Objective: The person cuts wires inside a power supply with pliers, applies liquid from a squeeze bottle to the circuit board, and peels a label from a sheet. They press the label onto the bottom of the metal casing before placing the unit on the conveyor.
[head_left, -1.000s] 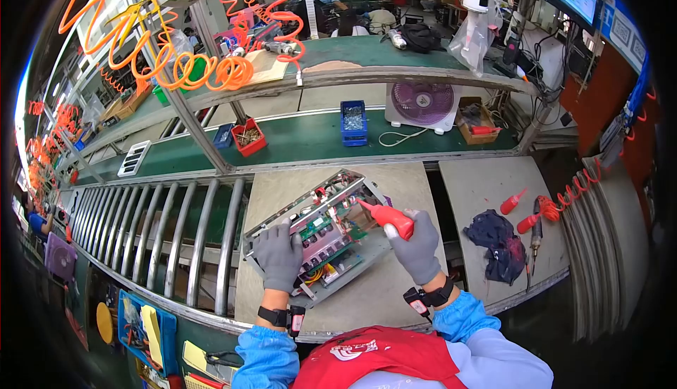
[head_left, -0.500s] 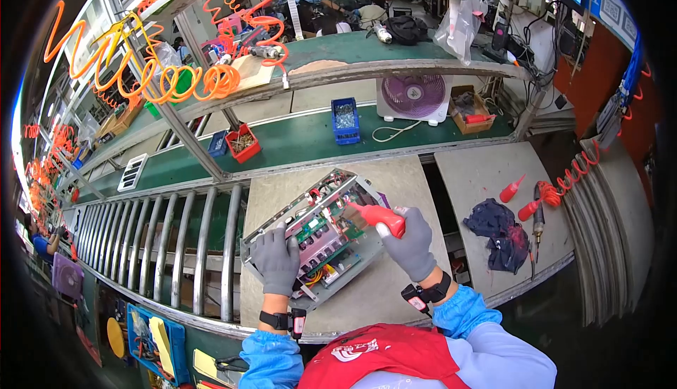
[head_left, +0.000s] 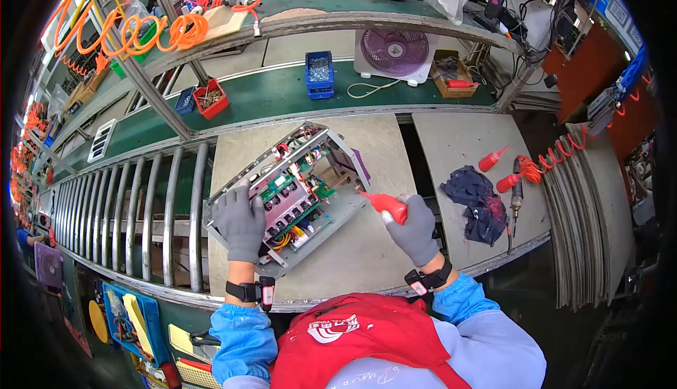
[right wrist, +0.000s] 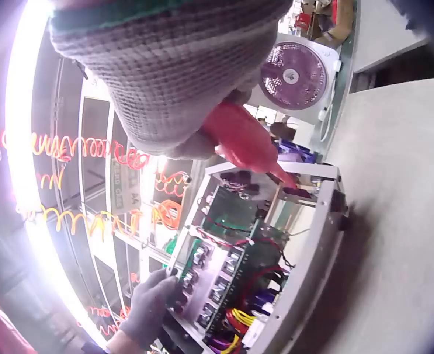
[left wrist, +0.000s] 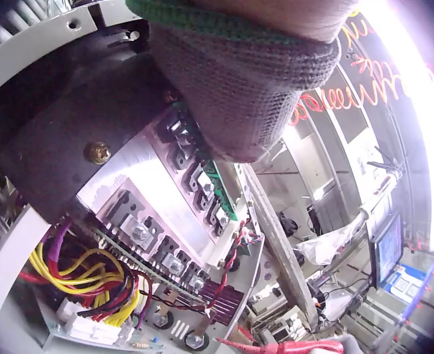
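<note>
An open metal chassis (head_left: 337,214) with circuit boards, a pinkish metal strip and yellow wires lies at a slant on the board in front of me. My gloved left hand (head_left: 241,225) rests over its left side, fingers fairly straight. In the right wrist view that left hand (right wrist: 147,310) lies along the chassis's far edge. My gloved right hand (head_left: 415,234) grips a red squeeze bottle (head_left: 389,208), its thin nozzle pointing left at the chassis's right end. In the right wrist view the bottle (right wrist: 242,139) has its tip close over the chassis's end wall.
Metal rollers (head_left: 169,220) run off to the left. On the right board lie a dark rag (head_left: 474,199), two more red bottles (head_left: 491,158) and a corded tool (head_left: 517,202). Behind stand a purple fan (head_left: 395,54), a blue bin (head_left: 319,75) and a red bin (head_left: 211,100).
The right hand has drawn the red bottle from over the chassis's inside to its right end. The left hand stays on the left side. The head view has tilted down.
</note>
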A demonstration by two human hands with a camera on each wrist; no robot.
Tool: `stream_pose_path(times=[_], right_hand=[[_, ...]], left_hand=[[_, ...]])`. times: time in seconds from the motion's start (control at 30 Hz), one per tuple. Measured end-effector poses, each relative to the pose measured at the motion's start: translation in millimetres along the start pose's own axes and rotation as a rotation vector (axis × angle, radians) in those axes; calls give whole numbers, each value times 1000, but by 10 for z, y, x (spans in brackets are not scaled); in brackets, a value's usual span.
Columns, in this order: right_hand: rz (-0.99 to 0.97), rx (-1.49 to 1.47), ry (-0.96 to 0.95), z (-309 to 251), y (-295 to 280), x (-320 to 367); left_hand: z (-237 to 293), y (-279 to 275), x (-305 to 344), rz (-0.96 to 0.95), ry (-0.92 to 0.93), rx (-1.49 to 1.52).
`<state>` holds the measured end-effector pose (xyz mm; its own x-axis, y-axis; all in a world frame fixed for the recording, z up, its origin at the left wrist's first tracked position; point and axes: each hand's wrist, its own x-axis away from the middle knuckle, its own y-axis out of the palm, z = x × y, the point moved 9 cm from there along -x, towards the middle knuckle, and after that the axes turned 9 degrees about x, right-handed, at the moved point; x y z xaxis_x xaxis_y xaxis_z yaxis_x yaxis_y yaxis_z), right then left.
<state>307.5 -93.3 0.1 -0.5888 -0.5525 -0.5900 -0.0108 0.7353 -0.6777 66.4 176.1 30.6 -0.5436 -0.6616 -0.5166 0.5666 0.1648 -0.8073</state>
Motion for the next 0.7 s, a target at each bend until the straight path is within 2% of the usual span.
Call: stream_pose_path(times=[0.4, 0.6, 0.7], right_hand=[[6, 63, -28, 31, 297, 49], [-15, 89, -63, -14, 252, 14], [16, -1, -41, -130, 14, -42]], left_hand=[[54, -38, 23, 15, 38, -28], [68, -27, 35, -2, 16, -36], [83, -54, 12, 0, 16, -46]])
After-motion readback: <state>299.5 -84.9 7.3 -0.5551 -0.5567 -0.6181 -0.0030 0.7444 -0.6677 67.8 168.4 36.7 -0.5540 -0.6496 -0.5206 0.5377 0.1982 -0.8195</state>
